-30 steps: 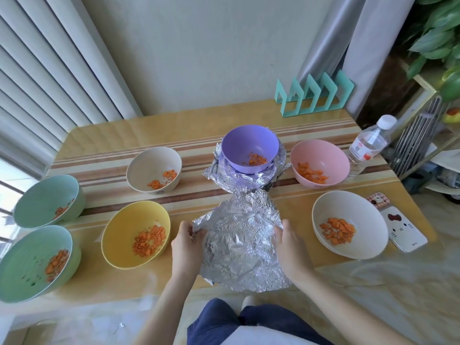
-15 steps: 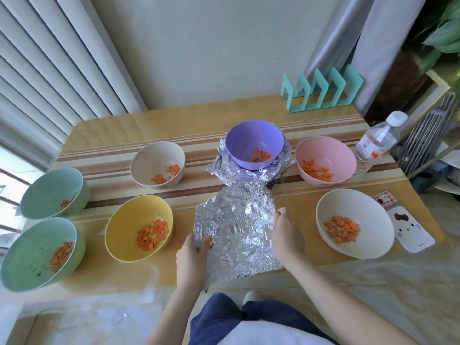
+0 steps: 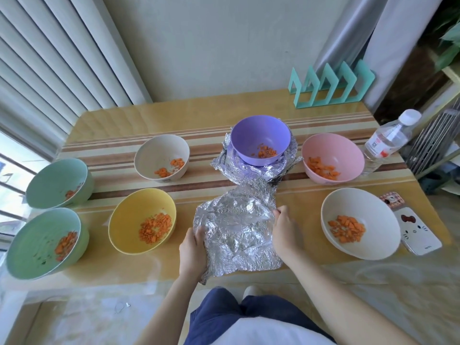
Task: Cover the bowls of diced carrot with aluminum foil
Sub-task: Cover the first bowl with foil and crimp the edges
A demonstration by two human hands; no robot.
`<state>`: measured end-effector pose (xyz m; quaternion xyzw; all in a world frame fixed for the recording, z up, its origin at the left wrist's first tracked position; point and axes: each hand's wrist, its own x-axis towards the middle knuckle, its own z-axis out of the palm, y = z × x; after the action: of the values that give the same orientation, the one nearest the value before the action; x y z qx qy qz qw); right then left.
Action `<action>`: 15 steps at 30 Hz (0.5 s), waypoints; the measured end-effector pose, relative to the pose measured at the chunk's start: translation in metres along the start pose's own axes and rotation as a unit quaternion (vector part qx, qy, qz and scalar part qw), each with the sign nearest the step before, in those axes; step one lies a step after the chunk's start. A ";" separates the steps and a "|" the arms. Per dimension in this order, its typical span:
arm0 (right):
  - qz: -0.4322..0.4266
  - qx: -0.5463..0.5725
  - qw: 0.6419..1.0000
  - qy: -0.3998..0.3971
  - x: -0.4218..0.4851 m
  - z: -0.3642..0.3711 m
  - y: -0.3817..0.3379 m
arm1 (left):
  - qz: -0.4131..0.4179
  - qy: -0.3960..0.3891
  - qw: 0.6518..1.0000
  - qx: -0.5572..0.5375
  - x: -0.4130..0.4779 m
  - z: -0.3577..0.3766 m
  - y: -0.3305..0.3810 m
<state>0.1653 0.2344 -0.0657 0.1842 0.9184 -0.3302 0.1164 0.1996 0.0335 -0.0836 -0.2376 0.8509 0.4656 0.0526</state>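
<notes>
Diced carrot sits uncovered in the round yellow plastic bowl on the tan striped table. Just right of it, my left hand grips the left edge of the crumpled silver sheet of aluminium foil lying near the table's front. My right hand curls round its right edge. Behind it, the round purple bowl stands on more crinkled foil. Further right, the wide white bowl of carrot is uncovered.

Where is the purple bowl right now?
Head view, centre: the purple bowl sits on crumpled foil, with the pink bowl just right of it.
</notes>
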 end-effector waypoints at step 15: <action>-0.037 0.014 0.999 -0.002 0.006 0.007 0.008 | 0.081 0.055 0.994 -0.042 0.033 -0.009 0.030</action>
<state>0.1634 0.2372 -0.0773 0.1510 0.9196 -0.3478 0.1030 0.1585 0.0279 -0.0657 -0.1949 0.8486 0.4900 -0.0424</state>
